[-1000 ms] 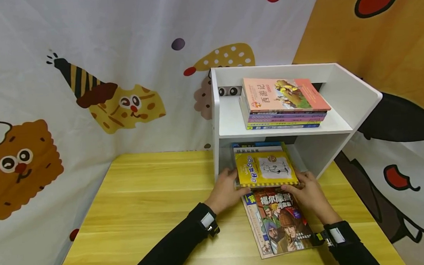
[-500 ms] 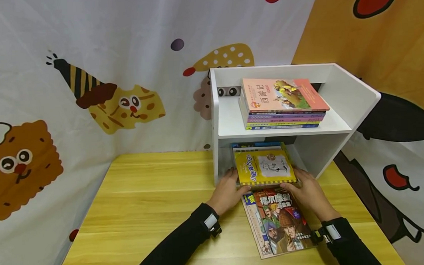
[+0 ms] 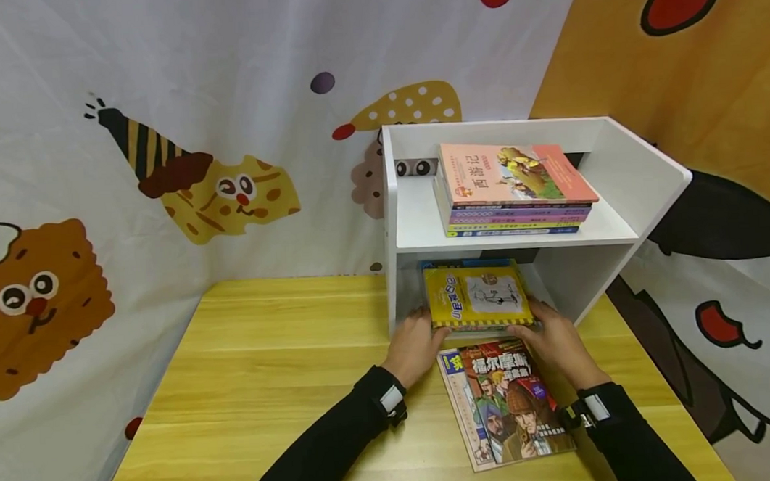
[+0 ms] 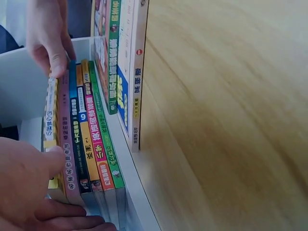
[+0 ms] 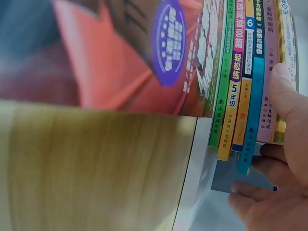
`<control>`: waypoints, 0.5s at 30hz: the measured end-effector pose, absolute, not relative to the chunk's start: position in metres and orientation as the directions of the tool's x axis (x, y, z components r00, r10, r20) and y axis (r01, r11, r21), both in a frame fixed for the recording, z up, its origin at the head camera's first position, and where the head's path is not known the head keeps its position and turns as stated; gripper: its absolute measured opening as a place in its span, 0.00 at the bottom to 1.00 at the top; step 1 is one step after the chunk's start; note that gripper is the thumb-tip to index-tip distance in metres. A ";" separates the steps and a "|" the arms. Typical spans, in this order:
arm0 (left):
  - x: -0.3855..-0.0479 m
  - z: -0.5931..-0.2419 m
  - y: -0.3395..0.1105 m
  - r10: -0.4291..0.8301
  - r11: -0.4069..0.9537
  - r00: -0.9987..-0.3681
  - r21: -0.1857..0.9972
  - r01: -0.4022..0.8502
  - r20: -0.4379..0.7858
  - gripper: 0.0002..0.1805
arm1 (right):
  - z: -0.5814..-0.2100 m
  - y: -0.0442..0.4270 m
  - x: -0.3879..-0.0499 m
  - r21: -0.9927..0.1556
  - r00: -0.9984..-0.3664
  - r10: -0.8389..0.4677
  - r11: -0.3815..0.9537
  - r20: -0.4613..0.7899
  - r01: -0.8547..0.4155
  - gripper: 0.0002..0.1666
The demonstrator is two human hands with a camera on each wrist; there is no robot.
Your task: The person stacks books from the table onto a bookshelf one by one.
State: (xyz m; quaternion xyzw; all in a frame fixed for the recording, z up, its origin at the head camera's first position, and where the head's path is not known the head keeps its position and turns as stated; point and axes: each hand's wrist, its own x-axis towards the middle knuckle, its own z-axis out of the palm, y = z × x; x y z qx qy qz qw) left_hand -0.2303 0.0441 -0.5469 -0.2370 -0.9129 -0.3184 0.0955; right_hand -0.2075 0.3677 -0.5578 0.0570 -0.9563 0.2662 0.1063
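A yellow paperback book (image 3: pixel 479 294) with a cartoon drawing lies on top of the book stack (image 4: pixel 90 144) in the lower compartment of the white shelf (image 3: pixel 516 245). At its left front corner, my left hand (image 3: pixel 413 348) grips it, thumb on the spine and fingers along the side of the stack. The right hand (image 3: pixel 557 344) holds the opposite corner, its thumb (image 5: pixel 283 77) against the spine and its fingers bent beside the stack. Beneath the yellow book, the left wrist view shows pink, dark, orange and green spines.
In front of the shelf, a comic-style book (image 3: pixel 517 400) overlaps a pale book (image 3: pixel 462 411) on the wooden table (image 3: pixel 288 391). Another stack of books (image 3: pixel 513 183), with a salmon-coloured cover on top, sits on the upper shelf. A patterned cloth (image 3: pixel 252 73) hangs behind.
Both hands have moved slightly inward with the yellow book, which now sits farther back and covers more of the books behind it. The books on the table stay put.
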 end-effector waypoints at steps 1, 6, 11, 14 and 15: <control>-0.230 -0.546 0.045 0.369 0.686 -0.872 0.539 0.489 0.322 0.18 | -0.558 0.368 -0.209 -0.501 -0.972 -0.050 0.850 0.231 -0.162 0.47; -0.232 -0.545 0.047 0.350 0.709 -0.878 0.521 0.475 0.325 0.15 | -0.556 0.369 -0.214 -0.530 -0.978 -0.040 0.836 0.203 -0.144 0.46; -0.235 -0.548 0.048 0.343 0.721 -0.885 0.516 0.463 0.315 0.22 | -0.557 0.368 -0.217 -0.540 -0.980 -0.033 0.831 0.196 -0.135 0.46; -0.237 -0.549 0.048 0.338 0.721 -0.893 0.528 0.448 0.296 0.25 | -0.558 0.368 -0.219 -0.539 -0.983 -0.024 0.834 0.184 -0.121 0.48; -0.238 -0.550 0.047 0.336 0.722 -0.896 0.532 0.442 0.289 0.25 | -0.558 0.368 -0.219 -0.540 -0.984 -0.021 0.834 0.176 -0.114 0.49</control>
